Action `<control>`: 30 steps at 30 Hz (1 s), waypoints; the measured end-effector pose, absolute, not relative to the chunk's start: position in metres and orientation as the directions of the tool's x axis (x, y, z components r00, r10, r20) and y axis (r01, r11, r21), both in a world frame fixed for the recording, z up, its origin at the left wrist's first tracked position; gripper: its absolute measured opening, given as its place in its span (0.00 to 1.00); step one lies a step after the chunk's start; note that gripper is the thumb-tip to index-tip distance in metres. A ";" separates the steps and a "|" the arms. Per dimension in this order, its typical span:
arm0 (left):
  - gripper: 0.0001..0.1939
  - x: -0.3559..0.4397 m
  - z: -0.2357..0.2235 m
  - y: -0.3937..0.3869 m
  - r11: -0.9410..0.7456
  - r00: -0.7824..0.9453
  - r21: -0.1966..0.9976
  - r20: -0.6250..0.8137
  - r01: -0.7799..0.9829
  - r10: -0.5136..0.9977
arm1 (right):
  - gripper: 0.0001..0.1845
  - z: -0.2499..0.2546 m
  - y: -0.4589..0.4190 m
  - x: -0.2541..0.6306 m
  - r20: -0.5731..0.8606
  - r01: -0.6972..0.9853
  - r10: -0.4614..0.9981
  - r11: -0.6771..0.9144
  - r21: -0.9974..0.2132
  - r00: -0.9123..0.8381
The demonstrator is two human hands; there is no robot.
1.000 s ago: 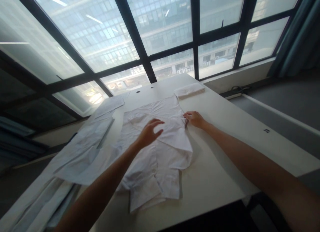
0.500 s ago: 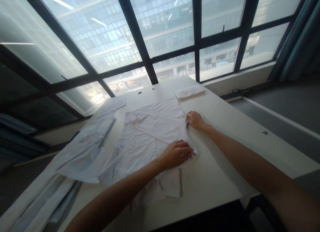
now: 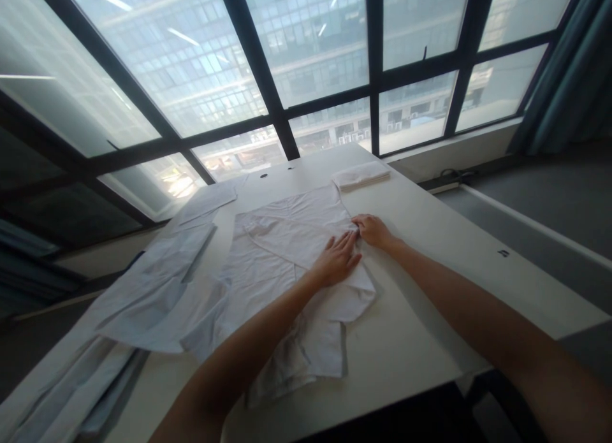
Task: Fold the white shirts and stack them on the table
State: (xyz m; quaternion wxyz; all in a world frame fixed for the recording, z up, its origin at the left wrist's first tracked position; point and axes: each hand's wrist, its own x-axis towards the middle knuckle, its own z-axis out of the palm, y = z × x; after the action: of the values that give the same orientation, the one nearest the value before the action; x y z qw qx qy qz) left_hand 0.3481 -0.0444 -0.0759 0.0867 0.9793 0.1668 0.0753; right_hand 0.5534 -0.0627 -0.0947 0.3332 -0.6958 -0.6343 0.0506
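A white shirt (image 3: 272, 258), creased and partly folded over itself, lies spread on the white table (image 3: 411, 290). My left hand (image 3: 335, 261) rests flat on the shirt near its right edge, fingers stretched out. Just beyond it, my right hand (image 3: 375, 231) has its fingers closed on that same edge, and the fingertips of both hands nearly meet. Below my left forearm, a sleeve-like flap (image 3: 325, 347) of white cloth hangs toward the table's near side.
More white garments (image 3: 153, 303) lie in a loose pile along the table's left side. A neatly folded white cloth (image 3: 362, 175) sits at the far right of the shirt. Large dark-framed windows (image 3: 282, 115) rise behind the table, with a curtain (image 3: 549, 79) at right.
My left hand has moved up and away from the shirt's near right corner toward my right hand, its fingers now straighter. My right hand has hardly moved.
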 end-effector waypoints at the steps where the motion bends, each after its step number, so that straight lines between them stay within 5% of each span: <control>1: 0.34 0.347 -0.076 -0.046 -0.926 0.929 0.190 0.119 0.326 0.351 | 0.19 -0.094 -0.063 0.553 0.347 0.852 0.916 0.011 -0.524 0.201; 11: 0.32 0.346 -0.070 -0.045 -0.943 0.952 0.164 0.056 0.290 0.302 | 0.15 -0.091 -0.067 0.552 0.366 0.890 0.917 0.029 -0.455 0.157; 16: 0.31 0.336 -0.058 -0.053 -0.962 0.991 0.240 -0.004 0.132 0.135 | 0.20 -0.090 -0.071 0.550 0.309 0.928 0.933 -0.063 -0.367 0.185; 22: 0.44 0.328 -0.051 -0.077 -0.957 0.995 0.286 -0.093 0.057 0.032 | 0.21 -0.086 -0.075 0.550 0.282 0.938 0.932 -0.131 -0.321 0.227; 26: 0.34 0.332 -0.051 -0.083 -0.949 0.998 0.311 0.000 -0.053 -0.055 | 0.20 -0.086 -0.077 0.554 0.279 0.929 0.917 -0.194 -0.316 0.286; 30: 0.28 0.338 -0.057 -0.069 -0.933 0.946 0.321 0.216 0.163 0.240 | 0.22 -0.086 -0.074 0.560 0.293 0.896 0.891 -0.222 -0.384 0.347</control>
State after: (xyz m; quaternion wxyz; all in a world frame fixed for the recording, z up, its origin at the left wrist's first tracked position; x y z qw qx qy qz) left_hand 0.3385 -0.0693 -0.0570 0.1512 0.9749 0.1032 0.1270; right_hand 0.5596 -0.0741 -0.0861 0.2496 -0.7818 -0.5714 -0.0051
